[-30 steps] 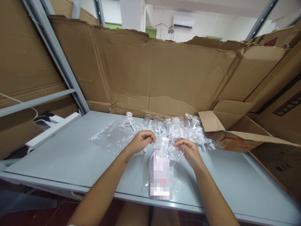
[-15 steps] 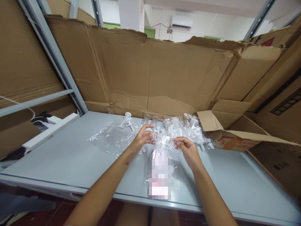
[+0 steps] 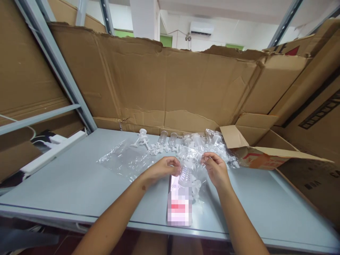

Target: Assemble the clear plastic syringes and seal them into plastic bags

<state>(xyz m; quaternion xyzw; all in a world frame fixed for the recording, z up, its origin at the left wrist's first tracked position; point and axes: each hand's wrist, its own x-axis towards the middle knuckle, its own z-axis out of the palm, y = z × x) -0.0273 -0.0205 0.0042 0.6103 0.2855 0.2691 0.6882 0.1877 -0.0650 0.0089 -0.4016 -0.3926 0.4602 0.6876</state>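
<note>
A clear ribbed plastic cylinder (image 3: 185, 176) sits inside a clear crinkled plastic bag (image 3: 193, 153) at centre frame, long axis running up-frame, overlapping a lit phone (image 3: 179, 214). My right grip (image 3: 215, 168) pinches the bag's right edge; my left grip (image 3: 165, 167) is nearer the cylinder, its closure I cannot tell. Grey worktop (image 3: 265, 205) spreads lower left and lower right.

A torn-edged cardboard partition (image 3: 175, 78) stands along the far side of the grey surface (image 3: 265, 205); beyond it, a white air conditioner (image 3: 202, 29) hangs on the white wall (image 3: 225, 30).
</note>
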